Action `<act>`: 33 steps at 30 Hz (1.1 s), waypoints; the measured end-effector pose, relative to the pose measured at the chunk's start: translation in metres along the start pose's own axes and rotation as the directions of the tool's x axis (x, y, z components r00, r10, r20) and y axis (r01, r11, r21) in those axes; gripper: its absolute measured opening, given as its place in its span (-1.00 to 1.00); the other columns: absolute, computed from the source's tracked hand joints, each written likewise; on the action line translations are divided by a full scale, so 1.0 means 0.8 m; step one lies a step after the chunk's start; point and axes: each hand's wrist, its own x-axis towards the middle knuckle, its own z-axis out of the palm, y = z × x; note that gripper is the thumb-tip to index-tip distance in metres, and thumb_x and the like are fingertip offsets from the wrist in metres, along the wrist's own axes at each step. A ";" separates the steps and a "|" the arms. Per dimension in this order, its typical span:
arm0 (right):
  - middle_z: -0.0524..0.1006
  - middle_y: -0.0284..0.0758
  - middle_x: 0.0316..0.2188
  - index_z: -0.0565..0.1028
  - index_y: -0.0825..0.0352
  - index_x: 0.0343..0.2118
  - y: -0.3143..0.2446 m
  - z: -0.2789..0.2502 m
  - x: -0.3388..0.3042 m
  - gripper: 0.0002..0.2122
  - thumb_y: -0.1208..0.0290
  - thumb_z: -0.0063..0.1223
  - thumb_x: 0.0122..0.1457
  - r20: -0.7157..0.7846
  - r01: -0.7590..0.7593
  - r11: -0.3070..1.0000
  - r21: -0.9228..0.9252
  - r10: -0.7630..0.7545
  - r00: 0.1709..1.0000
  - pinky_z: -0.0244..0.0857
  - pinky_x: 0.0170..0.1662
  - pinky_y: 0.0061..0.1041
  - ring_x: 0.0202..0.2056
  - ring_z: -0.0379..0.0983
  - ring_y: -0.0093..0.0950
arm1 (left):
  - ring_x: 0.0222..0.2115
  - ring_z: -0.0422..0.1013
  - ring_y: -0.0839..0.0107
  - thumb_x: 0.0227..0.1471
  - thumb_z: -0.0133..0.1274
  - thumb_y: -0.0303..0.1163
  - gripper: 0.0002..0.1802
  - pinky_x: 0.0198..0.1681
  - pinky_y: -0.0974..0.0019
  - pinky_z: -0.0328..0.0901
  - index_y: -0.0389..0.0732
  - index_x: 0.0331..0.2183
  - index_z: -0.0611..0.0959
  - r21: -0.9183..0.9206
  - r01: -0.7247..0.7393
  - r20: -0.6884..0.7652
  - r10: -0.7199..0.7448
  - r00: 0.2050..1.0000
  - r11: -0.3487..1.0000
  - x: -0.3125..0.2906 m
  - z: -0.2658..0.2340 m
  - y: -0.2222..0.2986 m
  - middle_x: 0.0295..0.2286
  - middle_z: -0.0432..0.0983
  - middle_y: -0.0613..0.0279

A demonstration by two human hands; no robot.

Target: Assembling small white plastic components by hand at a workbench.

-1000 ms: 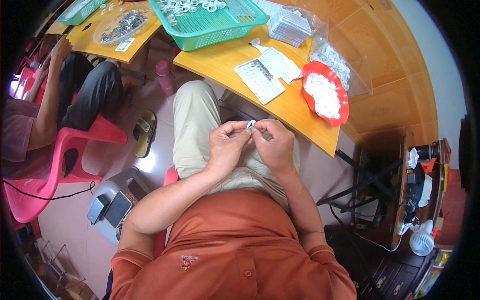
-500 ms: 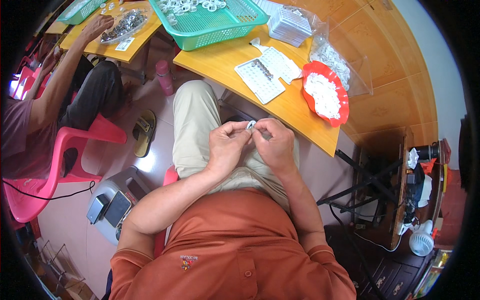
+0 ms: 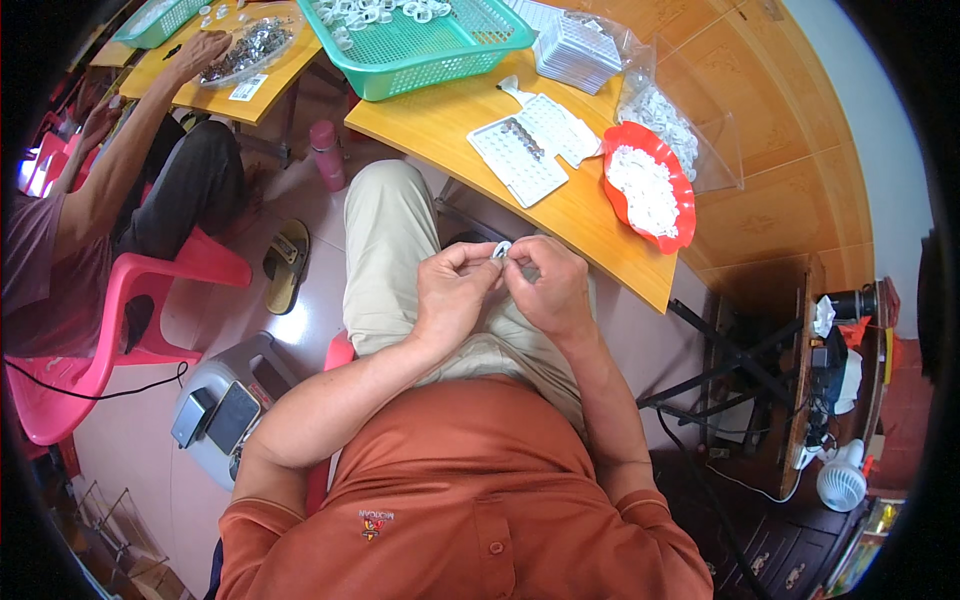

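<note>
Above my lap, just off the table's near edge, my left hand [image 3: 453,290] and my right hand [image 3: 549,287] meet fingertip to fingertip. Both pinch a small white ring-shaped part [image 3: 502,249] between thumb and forefinger; the fingers cover much of it. Beyond them on the table lies a white tray with rows of slots [image 3: 517,165], a line of small dark metal pieces across it. To its right, a red wavy-rimmed bowl [image 3: 684,190] holds a heap of small white parts.
A green basket [image 3: 400,78] of white rings stands at the table's far left, near a stack of clear trays [image 3: 578,52] and a bag of white parts [image 3: 660,115]. At left, a co-worker's hand [image 3: 208,47] reaches into metal pieces. A pink bottle [image 3: 327,155] stands on the floor.
My hands hold nearly the same pose, both still on the white ring. The co-worker's hand has shifted slightly over the metal pieces.
</note>
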 end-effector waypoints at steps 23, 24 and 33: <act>0.58 -0.31 -0.43 0.51 0.46 -0.34 0.048 0.000 -0.003 -0.86 0.63 0.19 0.00 0.240 -0.492 0.709 0.505 0.432 0.869 0.43 -0.39 -0.63 -0.43 0.52 -0.61 | -0.55 0.39 0.62 0.00 0.07 -0.63 -0.84 -0.49 0.55 0.29 -0.42 -0.29 0.61 -0.023 -0.028 0.010 0.028 1.000 0.999 0.003 0.004 -0.004 -0.52 0.54 0.26; 0.58 -0.31 -0.43 0.51 0.46 -0.34 0.046 -0.003 -0.002 -0.86 0.63 0.19 0.00 0.242 -0.493 0.708 0.506 0.432 0.869 0.43 -0.39 -0.63 -0.43 0.52 -0.61 | -0.55 0.39 0.62 0.00 0.07 -0.63 -0.84 -0.49 0.55 0.29 -0.42 -0.29 0.61 -0.022 -0.027 0.008 0.027 1.000 0.999 0.004 0.003 -0.005 -0.52 0.54 0.26; 0.59 -0.22 -0.38 0.50 0.50 -0.22 0.044 -0.008 -0.008 -0.81 0.62 0.15 0.08 0.424 -0.618 0.408 0.671 0.473 0.772 0.51 -0.32 -0.59 -0.41 0.56 -0.53 | -0.51 0.40 0.61 0.01 0.07 -0.65 -0.84 -0.44 0.56 0.32 -0.39 -0.28 0.61 -0.094 0.005 0.060 0.001 0.998 0.996 0.005 0.001 0.000 -0.45 0.56 0.23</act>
